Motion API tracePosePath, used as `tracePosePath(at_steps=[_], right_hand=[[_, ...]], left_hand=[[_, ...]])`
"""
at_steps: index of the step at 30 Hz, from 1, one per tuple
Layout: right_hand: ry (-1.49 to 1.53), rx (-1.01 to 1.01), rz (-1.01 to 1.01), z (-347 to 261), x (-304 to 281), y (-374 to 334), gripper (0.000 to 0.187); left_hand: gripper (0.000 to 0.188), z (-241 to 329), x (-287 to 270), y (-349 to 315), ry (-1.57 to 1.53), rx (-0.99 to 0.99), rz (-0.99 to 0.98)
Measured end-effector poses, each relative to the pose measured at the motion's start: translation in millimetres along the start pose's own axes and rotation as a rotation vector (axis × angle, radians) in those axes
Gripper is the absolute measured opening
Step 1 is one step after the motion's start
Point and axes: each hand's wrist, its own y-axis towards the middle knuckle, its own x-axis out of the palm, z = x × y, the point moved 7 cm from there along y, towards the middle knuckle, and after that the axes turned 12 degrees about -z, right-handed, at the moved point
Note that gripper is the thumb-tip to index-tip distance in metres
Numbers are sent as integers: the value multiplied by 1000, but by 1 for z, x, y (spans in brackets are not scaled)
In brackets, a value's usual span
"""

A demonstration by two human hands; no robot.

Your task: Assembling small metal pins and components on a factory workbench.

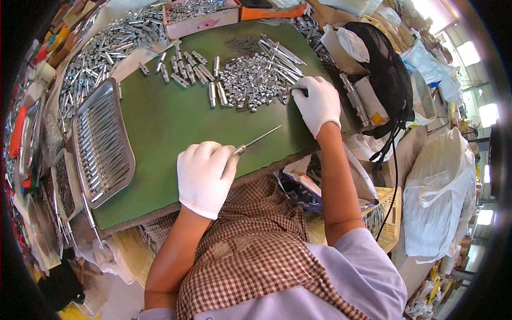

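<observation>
White-gloved left hand (207,178) grips a slim metal rod (258,138) over a green surface (160,128), fingers closed around its thicker end, right hand (318,104) beside heaped metal pieces (250,82), whether its curled fingers (303,88) hold anything unclear.

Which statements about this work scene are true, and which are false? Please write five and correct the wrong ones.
1. The left hand holds a thin metal rod piece. True.
2. Both gloves are black. False: the right hand and the left hand wear white gloves.
3. A metal tray lies to the left of the left hand. True.
4. The tray holds round balls. False: it holds a row of slender metal pieces.
5. Small metal parts lie piled on the green surface. True.
</observation>
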Motion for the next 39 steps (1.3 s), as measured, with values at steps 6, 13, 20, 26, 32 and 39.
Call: tracePosePath(at_steps=[6,13,20,26,32,39], right_hand=[[102,-116,-11,-30,-12,-22,6],[341,-685,-149,-102,-2,-69,18],[279,-656,-220,-120,5,-67,17],[-45,-796,-151,-138,2,-84,19],[80,-620,37,-103,-16,-79,18],[-331,346,157,106,-40,-47,49]], left_hand=[[10,0,-1,-1,-24,9,9],[11,-1,-2,-1,-46,34,2],[12,0,-2,-1,-58,32,-17],[13,-1,-1,0,-8,-15,-53],[12,0,-2,-1,-4,22,5],[11,2,2,-2,17,39,43]])
